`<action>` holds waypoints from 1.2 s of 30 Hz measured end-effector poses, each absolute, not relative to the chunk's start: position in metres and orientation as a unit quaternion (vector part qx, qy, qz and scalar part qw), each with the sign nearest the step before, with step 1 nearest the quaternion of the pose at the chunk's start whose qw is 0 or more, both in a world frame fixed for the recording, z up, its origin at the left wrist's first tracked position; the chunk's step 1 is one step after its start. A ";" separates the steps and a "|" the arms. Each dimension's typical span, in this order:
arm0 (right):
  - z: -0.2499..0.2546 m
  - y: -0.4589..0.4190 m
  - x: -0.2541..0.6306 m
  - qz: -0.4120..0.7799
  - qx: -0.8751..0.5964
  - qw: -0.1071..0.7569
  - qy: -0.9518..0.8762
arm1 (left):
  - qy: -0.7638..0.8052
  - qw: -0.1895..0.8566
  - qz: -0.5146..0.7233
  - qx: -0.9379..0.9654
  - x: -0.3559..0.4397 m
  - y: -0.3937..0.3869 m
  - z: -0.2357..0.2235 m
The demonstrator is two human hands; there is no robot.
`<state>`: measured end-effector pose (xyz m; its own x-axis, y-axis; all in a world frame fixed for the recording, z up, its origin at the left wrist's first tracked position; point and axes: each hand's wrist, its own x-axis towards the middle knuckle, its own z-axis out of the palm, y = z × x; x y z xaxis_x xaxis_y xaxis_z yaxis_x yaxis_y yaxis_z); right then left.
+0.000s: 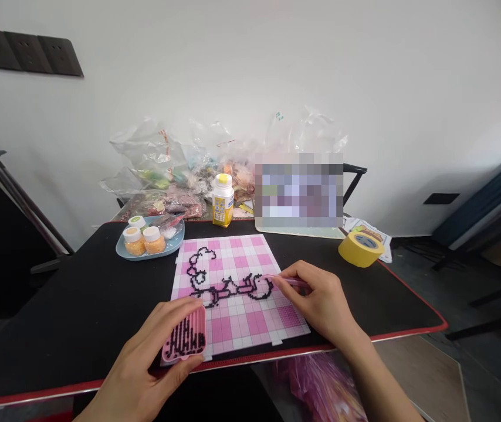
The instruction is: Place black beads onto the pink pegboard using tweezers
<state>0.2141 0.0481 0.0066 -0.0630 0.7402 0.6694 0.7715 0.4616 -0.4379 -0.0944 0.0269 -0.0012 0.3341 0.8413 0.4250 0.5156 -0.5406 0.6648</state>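
The right hand (318, 299) pinches pink tweezers (289, 280), thumb and fingers closed on them, the tip at the round end of a black bead outline (233, 288); whether it grips a bead is too small to tell. The left hand (156, 346) curls round a ridged pink tray (188, 334) of black beads, fingers on one side and thumb on the other, over the near left corner of the board (246, 316). The tweezers could knock beads aside if their tip drags, since the outline is thin and its beads tiny; a tipped tray could spill over the pattern. The board is flat, pink and white checks; the mat (78, 316) looks like matte black cloth with red edging. Beyond lie a glossy blue plate (172, 245) with squat clear jars (154, 241), a smooth bottle (223, 199), crinkled plastic bags (145, 146) and a round yellow tape roll (358, 251).
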 end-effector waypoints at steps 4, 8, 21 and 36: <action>0.008 0.050 0.215 -0.020 -0.517 0.443 -0.732 | 0.437 0.201 0.395 0.783 -0.093 0.026 -0.001; 0.009 0.051 0.219 -0.022 -0.517 0.434 -0.738 | 0.449 0.193 0.394 0.778 -0.091 0.023 0.000; 0.038 0.094 0.242 0.076 -0.405 0.359 -0.837 | 0.448 0.175 0.370 0.795 -0.097 0.027 -0.006; 0.024 0.098 0.236 0.088 -0.323 0.384 -0.861 | 0.461 0.169 0.403 0.773 -0.091 0.028 -0.007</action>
